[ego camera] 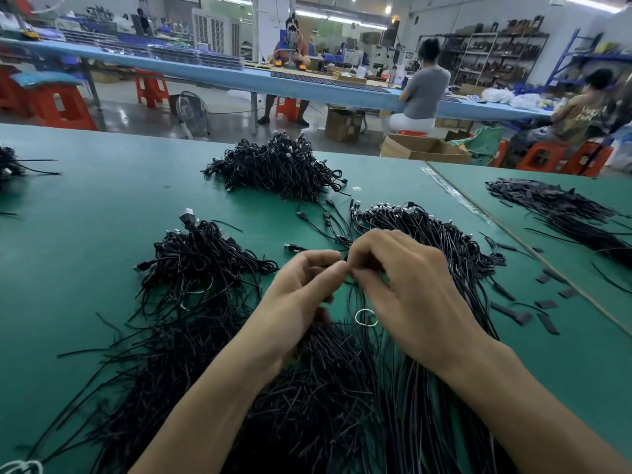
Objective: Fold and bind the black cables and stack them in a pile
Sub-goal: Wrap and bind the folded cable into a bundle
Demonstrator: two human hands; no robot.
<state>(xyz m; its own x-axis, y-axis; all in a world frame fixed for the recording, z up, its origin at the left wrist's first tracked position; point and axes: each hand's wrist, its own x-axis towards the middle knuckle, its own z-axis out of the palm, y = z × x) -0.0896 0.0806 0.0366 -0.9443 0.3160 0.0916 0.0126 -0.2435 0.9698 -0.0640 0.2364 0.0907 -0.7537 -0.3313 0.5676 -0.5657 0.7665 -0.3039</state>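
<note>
At the far left edge of the green table (102, 200) lies a small clump of black cables (8, 164), partly out of sight. Further in sits a bundled pile (198, 258) with plugs sticking out at the top, and beyond it, near the table's far edge, a bigger heap (280, 165) of the same. Loose cables (307, 388) fan out across the near side, running under both forearms. Above them the left hand (301, 295) has its fingers curled, thumb and forefinger pinching a thin cable (349, 285); the right hand (403, 285) meets it fingertip to fingertip, also curled and pinching that same cable. Just below the right thumb a pale rubber band (366, 318) lies on the loose strands. Behind the right hand a sheaf of straight cables (427, 230) stretches away, plugs at the far end. Short black strips (513, 311) lie scattered to the right, with a long heap of strips (564, 210) on the neighbouring table.
</note>
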